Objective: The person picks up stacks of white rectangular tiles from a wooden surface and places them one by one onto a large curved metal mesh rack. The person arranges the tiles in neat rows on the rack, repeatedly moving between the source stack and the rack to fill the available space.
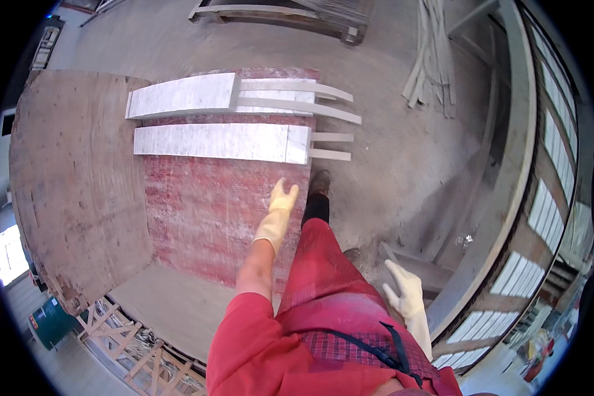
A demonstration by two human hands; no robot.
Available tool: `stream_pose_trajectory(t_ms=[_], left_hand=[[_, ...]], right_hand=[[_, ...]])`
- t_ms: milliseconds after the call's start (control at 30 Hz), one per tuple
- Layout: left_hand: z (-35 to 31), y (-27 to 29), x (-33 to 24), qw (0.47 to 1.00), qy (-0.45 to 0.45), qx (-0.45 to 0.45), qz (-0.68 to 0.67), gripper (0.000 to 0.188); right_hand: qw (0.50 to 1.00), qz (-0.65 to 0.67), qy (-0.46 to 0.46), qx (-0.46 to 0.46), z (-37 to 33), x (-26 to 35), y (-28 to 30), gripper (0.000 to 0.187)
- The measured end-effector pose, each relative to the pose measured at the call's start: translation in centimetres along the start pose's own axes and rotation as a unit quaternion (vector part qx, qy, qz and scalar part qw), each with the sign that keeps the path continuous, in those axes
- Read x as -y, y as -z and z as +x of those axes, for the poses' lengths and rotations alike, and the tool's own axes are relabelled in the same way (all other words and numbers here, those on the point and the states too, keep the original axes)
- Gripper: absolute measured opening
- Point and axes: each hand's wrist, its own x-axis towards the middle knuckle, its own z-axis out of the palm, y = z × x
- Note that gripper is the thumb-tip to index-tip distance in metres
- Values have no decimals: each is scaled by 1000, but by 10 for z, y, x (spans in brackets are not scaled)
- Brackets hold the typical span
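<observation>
My left hand (283, 198), in a cream rubber glove, reaches over the red-stained board (198, 204) with its fingers apart and nothing in them. Just beyond it lies a near row of white, grey-veined stone slabs (211, 141). Behind that row is a second, taller stack of similar slabs (185, 96). Thin pale strips (297, 105) rest on the far stack and stick out past its right end; two more strips (333, 156) jut from the near row. My right hand (406, 290), gloved alike, hangs open by my right side, near a metal frame.
A large plywood panel (79, 178) stands along the board's left side. On the right, a long rack (488, 257) carries rows of white pieces. Loose strips (432, 56) lie on the floor at the far right. A low metal frame (277, 16) stands at the back.
</observation>
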Motion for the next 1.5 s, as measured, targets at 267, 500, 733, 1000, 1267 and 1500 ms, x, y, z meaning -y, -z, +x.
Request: stream_pose_trajectory(t_ms=[267, 500, 733, 1000, 1267, 1500], left_hand=[[232, 120, -49, 980, -13, -82, 183, 92], [371, 173, -117, 918, -123, -176, 334, 83], [462, 185, -114, 860, -100, -154, 477, 90], [479, 190, -114, 841, -163, -149, 493, 63], [451, 181, -120, 885, -201, -108, 406, 49], [433, 175, -106, 956, -93, -169, 220, 106]], right_hand=[[986, -10, -121, 118, 137, 15, -8, 67], [951, 12, -247, 184, 172, -12, -26, 68], [893, 98, -391, 201, 149, -61, -62, 67], [861, 120, -428, 246, 178, -42, -79, 63], [896, 100, -358, 244, 211, -33, -72, 67], [889, 102, -380, 235, 201, -38, -72, 68]])
